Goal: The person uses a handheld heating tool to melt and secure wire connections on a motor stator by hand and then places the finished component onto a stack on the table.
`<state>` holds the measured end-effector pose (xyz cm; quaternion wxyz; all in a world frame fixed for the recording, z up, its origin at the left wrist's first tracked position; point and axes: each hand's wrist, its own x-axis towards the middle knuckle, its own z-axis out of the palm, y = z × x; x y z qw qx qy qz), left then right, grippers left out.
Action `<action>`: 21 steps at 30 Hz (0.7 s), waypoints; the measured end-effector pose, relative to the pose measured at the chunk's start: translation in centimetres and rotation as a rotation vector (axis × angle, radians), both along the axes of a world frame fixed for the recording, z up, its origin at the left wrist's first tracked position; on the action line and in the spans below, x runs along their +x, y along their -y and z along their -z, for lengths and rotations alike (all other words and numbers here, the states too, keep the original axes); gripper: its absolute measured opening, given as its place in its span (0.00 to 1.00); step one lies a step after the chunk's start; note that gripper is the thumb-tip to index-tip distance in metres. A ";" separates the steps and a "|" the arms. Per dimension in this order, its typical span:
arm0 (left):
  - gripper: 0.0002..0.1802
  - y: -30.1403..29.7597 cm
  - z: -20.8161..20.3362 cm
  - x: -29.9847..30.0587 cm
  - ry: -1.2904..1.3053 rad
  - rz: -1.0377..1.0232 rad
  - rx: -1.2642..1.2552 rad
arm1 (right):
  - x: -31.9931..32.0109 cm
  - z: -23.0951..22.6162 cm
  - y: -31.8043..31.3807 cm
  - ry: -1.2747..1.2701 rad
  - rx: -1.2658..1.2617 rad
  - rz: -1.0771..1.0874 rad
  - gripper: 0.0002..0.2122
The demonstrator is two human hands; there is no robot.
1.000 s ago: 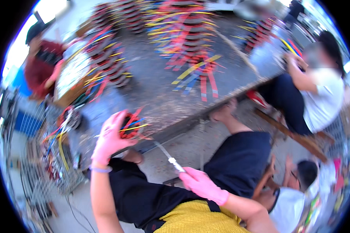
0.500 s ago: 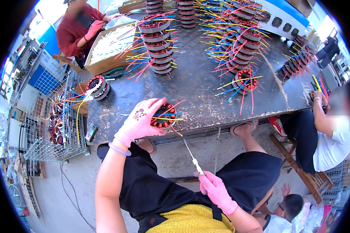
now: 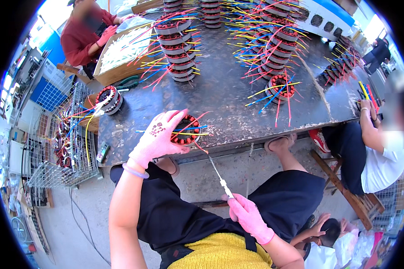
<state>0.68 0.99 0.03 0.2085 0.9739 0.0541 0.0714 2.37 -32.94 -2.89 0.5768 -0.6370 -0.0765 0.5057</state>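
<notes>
My left hand, in a pink glove, grips the near left side of a motor stator at the table's front edge. This ring has red windings inside, and red, blue and yellow leads stick out of it. My right hand, also pink-gloved, is closed round the lower end of a thin rod-like tool with a white sleeve. The tool slants up to the left, and its tip meets the end of a red lead from the stator. Whether the tip is joined to the lead is too small to tell.
Tall stator stacks with loose leads stand on the dark table. Single stators lie at left and right. A box of white sleeves, a wire basket and co-workers at left and right surround it.
The view has shifted slightly. Both hands keep their hold, with the tool's tip still at the red lead. At the lower right, a person's hands have come up to their head.
</notes>
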 end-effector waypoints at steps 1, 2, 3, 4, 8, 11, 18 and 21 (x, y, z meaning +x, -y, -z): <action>0.57 0.1 0.0 0.1 0.000 -0.001 -0.006 | 0.0 0.0 0.0 -0.015 0.011 0.013 0.16; 0.57 0.2 0.1 0.2 0.003 -0.001 -0.006 | -0.1 0.0 -0.1 -0.030 0.022 0.026 0.16; 0.57 0.2 0.2 0.2 0.006 -0.001 -0.005 | -0.1 0.0 0.0 -0.045 0.034 0.040 0.16; 0.57 0.1 0.2 0.1 0.002 -0.005 -0.001 | -0.1 0.1 -0.1 -0.025 0.018 0.029 0.15; 0.57 0.0 0.0 0.2 0.003 0.018 -0.004 | 0.0 -0.5 0.1 0.000 -0.005 0.014 0.16; 0.57 -0.1 0.1 0.3 0.001 0.021 0.000 | 0.1 -0.6 0.0 -0.012 -0.009 0.008 0.16; 0.57 0.0 0.3 0.3 -0.002 0.012 0.016 | -0.1 0.4 0.1 0.015 0.024 0.020 0.17; 0.57 -0.2 0.3 0.3 -0.004 0.015 0.014 | -0.1 0.0 0.1 0.019 0.016 0.013 0.17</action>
